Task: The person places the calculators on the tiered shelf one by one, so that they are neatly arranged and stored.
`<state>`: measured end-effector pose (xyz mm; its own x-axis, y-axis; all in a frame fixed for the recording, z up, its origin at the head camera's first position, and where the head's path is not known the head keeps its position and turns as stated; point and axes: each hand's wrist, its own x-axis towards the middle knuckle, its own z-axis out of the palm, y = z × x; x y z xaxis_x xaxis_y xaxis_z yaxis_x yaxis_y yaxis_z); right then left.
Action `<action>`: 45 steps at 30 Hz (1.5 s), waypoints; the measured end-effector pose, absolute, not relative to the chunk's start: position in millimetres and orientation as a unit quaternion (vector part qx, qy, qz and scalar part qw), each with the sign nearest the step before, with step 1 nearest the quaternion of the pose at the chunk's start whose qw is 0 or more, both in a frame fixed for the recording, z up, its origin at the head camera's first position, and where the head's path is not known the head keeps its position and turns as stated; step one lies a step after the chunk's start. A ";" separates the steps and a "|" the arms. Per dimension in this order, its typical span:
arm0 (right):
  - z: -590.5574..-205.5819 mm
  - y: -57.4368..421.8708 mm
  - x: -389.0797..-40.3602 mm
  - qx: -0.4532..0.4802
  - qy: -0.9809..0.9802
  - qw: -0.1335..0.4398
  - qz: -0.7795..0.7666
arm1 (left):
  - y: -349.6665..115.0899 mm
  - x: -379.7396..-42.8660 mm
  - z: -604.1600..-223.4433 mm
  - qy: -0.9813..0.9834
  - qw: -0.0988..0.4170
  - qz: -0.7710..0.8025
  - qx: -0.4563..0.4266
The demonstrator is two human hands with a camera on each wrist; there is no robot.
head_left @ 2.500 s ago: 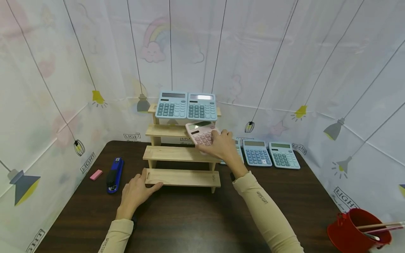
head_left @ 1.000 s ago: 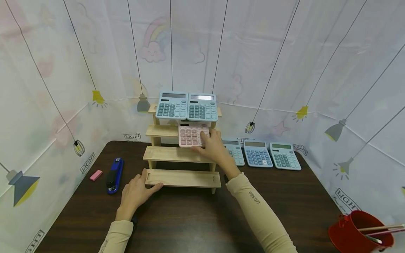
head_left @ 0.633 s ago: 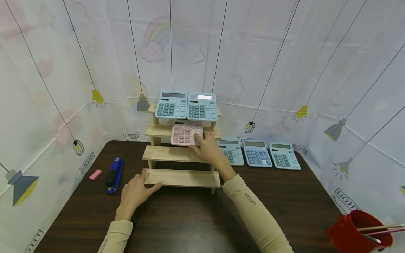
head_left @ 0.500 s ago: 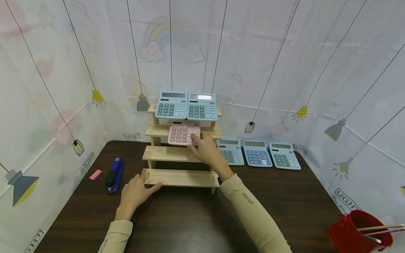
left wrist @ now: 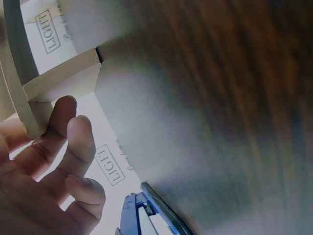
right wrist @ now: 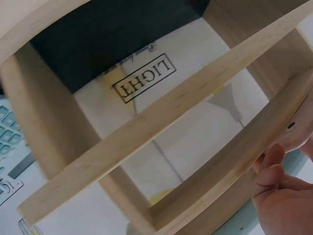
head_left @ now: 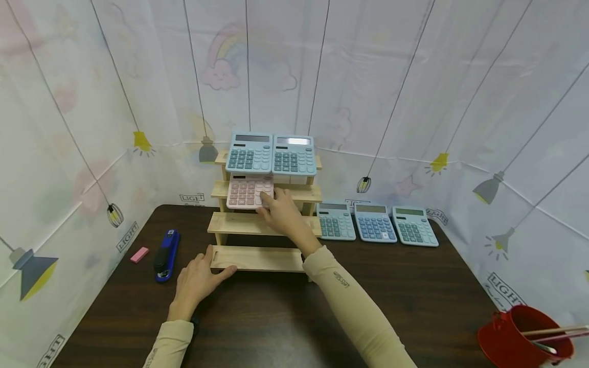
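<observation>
A four-step wooden display stand (head_left: 257,258) stands on the dark table. My right hand (head_left: 285,217) pinches a pink calculator (head_left: 243,194) at its lower right side, over the left part of the second step from the top. The top of this calculator is hidden beneath the two light-blue calculators (head_left: 249,158) on the highest step. In the right wrist view, its underside (right wrist: 297,129) shows beside my curled fingers. My left hand (head_left: 195,281) holds the left end of the lowest step between thumb and forefinger; in the left wrist view its other fingers (left wrist: 80,139) are loosely bent.
Right of the stand, a teal calculator (head_left: 336,222), a blue calculator (head_left: 375,223) and another teal one (head_left: 414,227) lie in a row. A blue stapler (head_left: 167,255) and a pink eraser (head_left: 139,255) lie at left. A red bucket (head_left: 501,337) with sticks stands front right.
My right hand has brought the pink calculator down and straightened it, then moved it left along the second step from the top. My left hand has stayed on the lowest step.
</observation>
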<state>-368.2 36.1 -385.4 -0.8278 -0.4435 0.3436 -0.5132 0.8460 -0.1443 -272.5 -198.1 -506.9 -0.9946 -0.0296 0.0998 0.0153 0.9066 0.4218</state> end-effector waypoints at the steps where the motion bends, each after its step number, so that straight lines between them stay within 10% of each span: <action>1: -385.5 34.5 -368.7 0.253 -0.949 0.150 0.114 | -197.6 -272.2 -506.7 -0.975 0.052 -0.216 0.003; 45: -390.5 81.4 -327.0 0.217 -0.934 0.157 0.235 | -197.4 -271.4 -505.4 -0.975 0.046 -0.218 0.005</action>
